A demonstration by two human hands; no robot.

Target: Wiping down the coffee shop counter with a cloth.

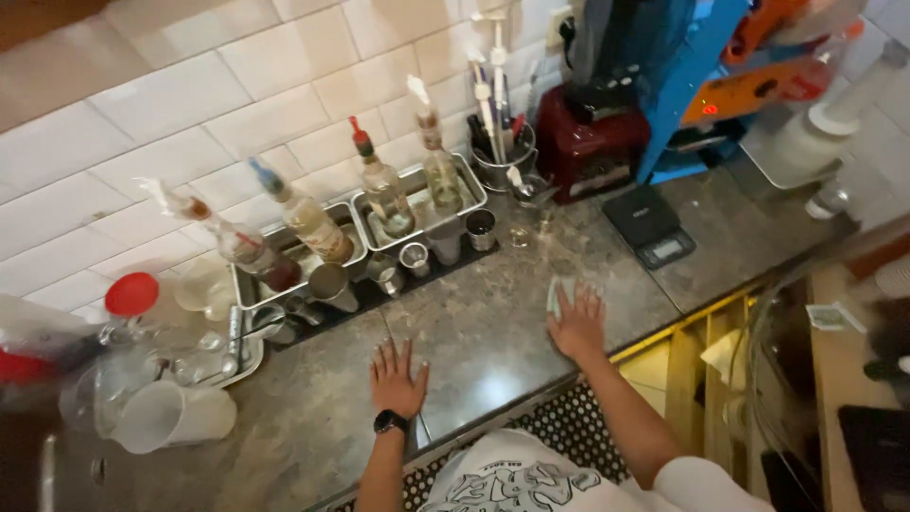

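While the left hand [397, 378] lies flat, fingers spread, on the tabletop [493, 327], the right hand [578, 323] half hides a pale cloth [555, 296], fingers open.

A: Which screens are seen?

B: A small flat black scale with a pale grey rectangular display [652, 230] is placed on the stone counter at about two o'clock. A small glowing red indicator on an orange panel [709, 108] is found higher up, near one o'clock.

A: And labels or packages?

B: A pale green-and-white paper slip [555, 296] is pinned flat under the right hand [578, 324]. Another pale printed slip [834, 318] is laid on the wooden surface at three o'clock.
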